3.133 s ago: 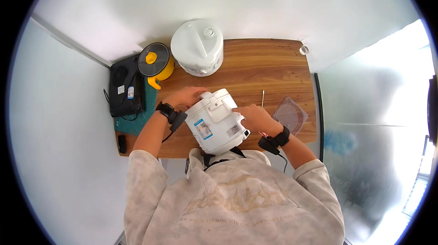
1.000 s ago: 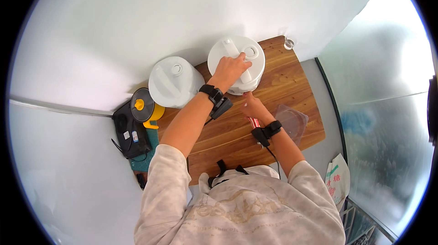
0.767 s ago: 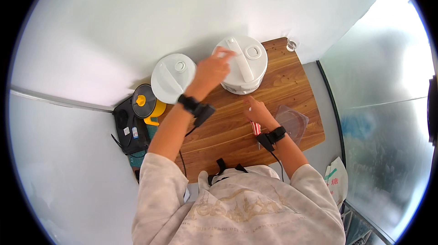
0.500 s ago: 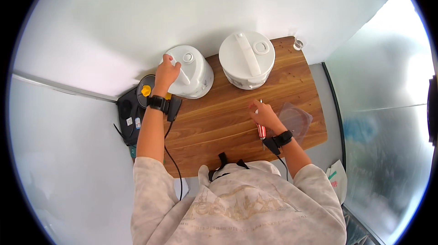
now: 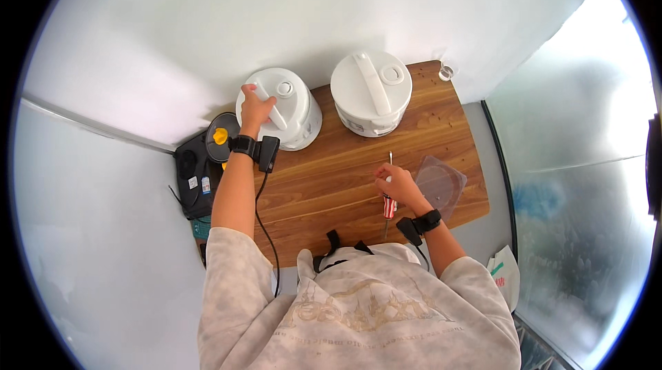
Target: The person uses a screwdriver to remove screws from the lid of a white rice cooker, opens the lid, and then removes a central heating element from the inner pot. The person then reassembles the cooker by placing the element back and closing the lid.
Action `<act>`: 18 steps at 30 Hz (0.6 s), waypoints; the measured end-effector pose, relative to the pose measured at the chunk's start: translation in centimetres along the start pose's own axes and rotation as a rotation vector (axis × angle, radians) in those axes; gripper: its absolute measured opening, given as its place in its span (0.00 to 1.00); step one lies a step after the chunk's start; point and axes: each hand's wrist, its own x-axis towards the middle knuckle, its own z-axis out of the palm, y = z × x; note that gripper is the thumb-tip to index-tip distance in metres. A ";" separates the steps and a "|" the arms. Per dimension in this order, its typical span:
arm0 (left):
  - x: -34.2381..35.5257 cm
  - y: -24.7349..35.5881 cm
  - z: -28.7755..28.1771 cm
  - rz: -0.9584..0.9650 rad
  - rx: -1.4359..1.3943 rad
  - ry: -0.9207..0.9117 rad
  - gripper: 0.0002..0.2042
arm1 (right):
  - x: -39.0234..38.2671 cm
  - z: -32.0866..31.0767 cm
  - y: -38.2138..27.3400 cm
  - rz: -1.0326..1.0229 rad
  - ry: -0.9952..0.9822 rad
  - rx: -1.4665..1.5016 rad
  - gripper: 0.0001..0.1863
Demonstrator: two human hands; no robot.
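My left hand (image 5: 256, 106) is at the left white rice cooker (image 5: 301, 113), its fingers closed about the raised handle (image 5: 273, 114) on the lid. My right hand (image 5: 395, 183) is low over the table, fingers curled on a screwdriver with a red and white striped handle (image 5: 389, 206). Thin metal shows beyond the fingers and also below the handle; whether this is one tool or two I cannot tell. A second white rice cooker (image 5: 352, 87), its lid on and handle raised, stands to the right of the first.
The wooden table (image 5: 324, 191) meets the wall behind. A clear plastic tray (image 5: 441, 187) lies beside my right wrist, and a small clear round item (image 5: 446, 73) sits at the far right corner. On the left are a black case (image 5: 196, 180) and a dark disc with a yellow part (image 5: 220, 136).
My right hand has drawn slightly nearer to me with the screwdriver, and more of the metal tip shows. My left hand stays at the handle, its wrist turned a little right.
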 end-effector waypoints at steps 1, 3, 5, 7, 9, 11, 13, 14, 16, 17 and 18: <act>-0.3 0.2 0.0 0.016 0.006 -0.002 0.34 | -0.1 -0.1 0.2 0.001 0.008 0.004 0.08; -1.0 0.8 -0.3 0.027 0.021 -0.018 0.34 | -0.4 -0.3 0.2 0.007 0.010 0.007 0.08; -1.4 1.1 -0.8 0.025 0.041 -0.039 0.34 | -0.6 -0.4 -0.2 0.010 0.004 0.006 0.08; -2.0 0.8 -1.1 0.027 0.014 -0.072 0.34 | -0.5 -0.3 0.2 -0.003 0.005 0.003 0.08; -2.7 0.2 -1.2 0.028 -0.017 -0.095 0.34 | -0.6 -0.2 -0.3 -0.010 0.001 0.005 0.07; -3.6 -0.1 -1.0 0.028 -0.058 -0.114 0.35 | -0.9 -0.3 -0.9 -0.005 -0.004 0.008 0.07; -4.9 -0.2 -0.9 -0.001 -0.140 -0.147 0.36 | -0.9 -0.6 -0.9 -0.056 0.012 -0.041 0.07; -5.6 -0.3 -0.9 -0.017 -0.181 -0.164 0.37 | -1.0 -0.7 -0.9 -0.080 0.018 -0.066 0.07; -7.0 -0.4 -1.2 -0.084 -0.277 -0.237 0.37 | -1.1 -0.8 -1.2 -0.066 0.043 -0.017 0.07; -7.8 -0.5 -1.3 -0.118 -0.324 -0.275 0.37 | -1.3 -0.9 -1.3 -0.057 0.055 0.010 0.07; -8.7 -0.6 -1.3 -0.160 -0.386 -0.290 0.36 | -1.4 -0.9 -1.5 -0.058 0.069 0.024 0.07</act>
